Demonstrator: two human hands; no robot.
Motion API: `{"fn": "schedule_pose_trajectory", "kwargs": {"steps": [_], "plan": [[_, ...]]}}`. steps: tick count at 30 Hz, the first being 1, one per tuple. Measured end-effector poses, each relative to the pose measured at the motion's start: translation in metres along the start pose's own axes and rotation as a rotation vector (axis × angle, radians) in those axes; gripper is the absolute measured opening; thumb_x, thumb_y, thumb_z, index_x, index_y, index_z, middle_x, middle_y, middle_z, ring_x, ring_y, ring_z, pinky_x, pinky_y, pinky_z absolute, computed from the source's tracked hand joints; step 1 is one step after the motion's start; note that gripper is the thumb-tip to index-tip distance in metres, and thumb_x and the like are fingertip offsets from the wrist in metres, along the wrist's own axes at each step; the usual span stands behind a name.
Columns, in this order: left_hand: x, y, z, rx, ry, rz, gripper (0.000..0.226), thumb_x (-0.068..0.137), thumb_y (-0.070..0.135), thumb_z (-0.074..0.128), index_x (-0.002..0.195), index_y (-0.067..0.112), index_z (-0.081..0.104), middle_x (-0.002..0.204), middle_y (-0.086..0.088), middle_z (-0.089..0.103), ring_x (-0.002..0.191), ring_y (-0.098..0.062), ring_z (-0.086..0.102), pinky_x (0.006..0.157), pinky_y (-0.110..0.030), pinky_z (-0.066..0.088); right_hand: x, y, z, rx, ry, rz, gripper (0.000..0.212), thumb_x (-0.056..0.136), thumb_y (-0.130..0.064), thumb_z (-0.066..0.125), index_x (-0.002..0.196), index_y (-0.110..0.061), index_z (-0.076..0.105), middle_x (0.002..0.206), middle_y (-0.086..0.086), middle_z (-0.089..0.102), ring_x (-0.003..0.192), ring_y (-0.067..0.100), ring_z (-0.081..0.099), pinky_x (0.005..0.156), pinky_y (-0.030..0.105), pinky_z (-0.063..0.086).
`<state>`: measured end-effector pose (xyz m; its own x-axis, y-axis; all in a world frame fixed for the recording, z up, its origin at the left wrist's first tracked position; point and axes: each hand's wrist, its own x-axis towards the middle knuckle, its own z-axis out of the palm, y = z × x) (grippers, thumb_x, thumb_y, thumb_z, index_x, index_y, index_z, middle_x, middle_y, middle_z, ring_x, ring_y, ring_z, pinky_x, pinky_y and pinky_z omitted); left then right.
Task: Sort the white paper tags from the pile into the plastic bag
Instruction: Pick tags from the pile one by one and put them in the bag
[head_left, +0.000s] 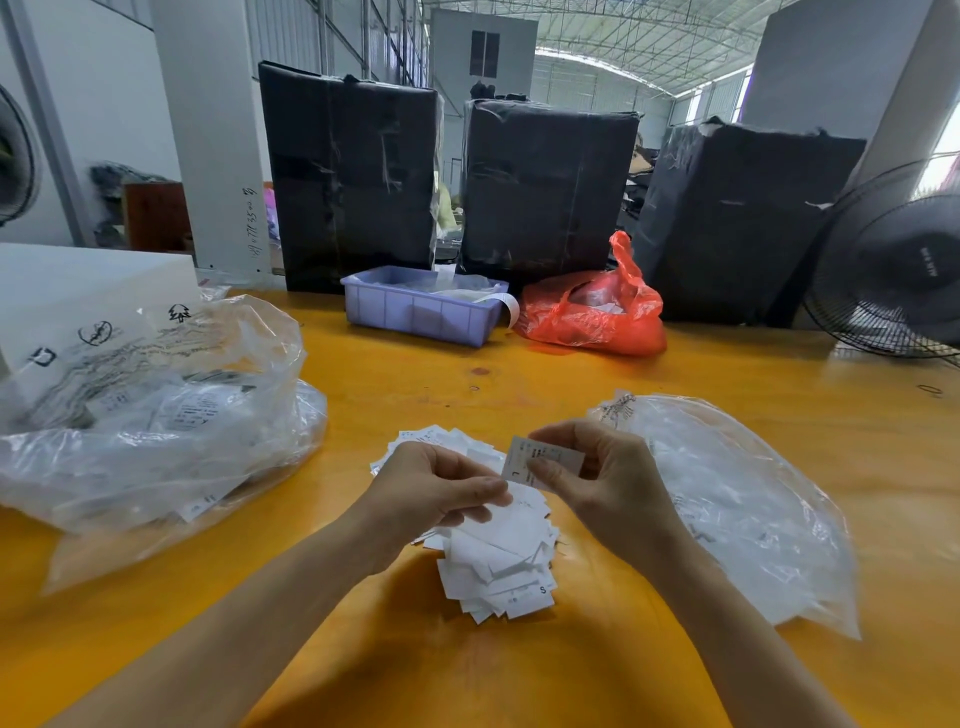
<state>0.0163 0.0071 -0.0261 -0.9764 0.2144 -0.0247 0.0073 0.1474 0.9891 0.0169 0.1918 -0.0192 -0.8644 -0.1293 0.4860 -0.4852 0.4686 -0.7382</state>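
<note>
A pile of white paper tags (506, 561) lies on the orange table (519, 374) in front of me. My right hand (608, 483) pinches one white tag (558, 457), marked with an L, between thumb and fingers just above the pile. My left hand (436, 493) hovers over the pile's left side with curled fingers, its fingertips pinching the edge of a tag in the pile. A clear plastic bag (737, 509) holding several white tags lies flat to the right of my right hand.
A larger crumpled clear bag (156, 415) with printed packets lies at left. At the table's back stand a lilac plastic bin (415, 312), a red plastic bag (597, 312), black wrapped bales (353, 176) and a black fan (898, 270) at right.
</note>
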Motion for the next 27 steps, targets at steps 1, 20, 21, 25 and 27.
{"fn": "schedule_pose_trajectory", "kwargs": {"steps": [1,20,21,25,27], "plan": [[0.000,0.000,0.000,0.002,-0.003,-0.002,0.009,0.080,0.019,0.073,0.085,0.011,0.074,0.082,-0.001,0.075,0.064,-0.004,0.066,0.052,-0.012,0.046,0.000,0.000,0.000,-0.011,-0.008,-0.004,0.020,0.080,-0.013,0.074,0.090,-0.029,0.067,0.084,-0.012,0.067,0.078,0.006,0.066,0.068,0.025,0.057],[0.002,-0.002,0.009,-0.086,0.001,0.008,0.040,0.072,0.038,0.067,0.084,0.001,0.075,0.083,-0.016,0.073,0.074,-0.019,0.069,0.064,-0.025,0.055,-0.003,0.000,0.007,0.213,-0.232,0.132,0.041,0.079,-0.008,0.073,0.116,-0.022,0.061,0.083,0.000,0.063,0.085,0.028,0.065,0.075,0.041,0.057],[0.002,-0.002,0.010,-0.120,0.030,0.006,0.040,0.073,0.038,0.067,0.085,0.001,0.075,0.085,-0.016,0.073,0.076,-0.019,0.069,0.064,-0.025,0.055,-0.003,-0.001,0.008,0.249,-0.160,0.139,0.038,0.076,-0.007,0.076,0.108,-0.021,0.063,0.080,0.000,0.064,0.079,0.023,0.066,0.070,0.033,0.058],[0.002,-0.002,0.015,-0.221,0.145,-0.010,0.028,0.085,0.029,0.065,0.086,0.002,0.074,0.085,-0.012,0.073,0.074,-0.016,0.068,0.058,-0.021,0.052,-0.005,-0.004,0.013,0.369,0.041,0.173,0.017,0.074,-0.005,0.076,0.084,-0.017,0.068,0.073,0.000,0.070,0.066,0.008,0.067,0.059,0.018,0.053],[0.001,-0.004,0.018,-0.233,0.178,0.002,0.028,0.086,0.027,0.064,0.084,0.002,0.074,0.080,-0.010,0.072,0.069,-0.014,0.066,0.054,-0.019,0.050,-0.008,-0.005,0.017,0.348,0.023,0.155,0.012,0.077,-0.008,0.074,0.082,-0.018,0.071,0.074,-0.002,0.072,0.067,0.009,0.068,0.059,0.018,0.053]]}}
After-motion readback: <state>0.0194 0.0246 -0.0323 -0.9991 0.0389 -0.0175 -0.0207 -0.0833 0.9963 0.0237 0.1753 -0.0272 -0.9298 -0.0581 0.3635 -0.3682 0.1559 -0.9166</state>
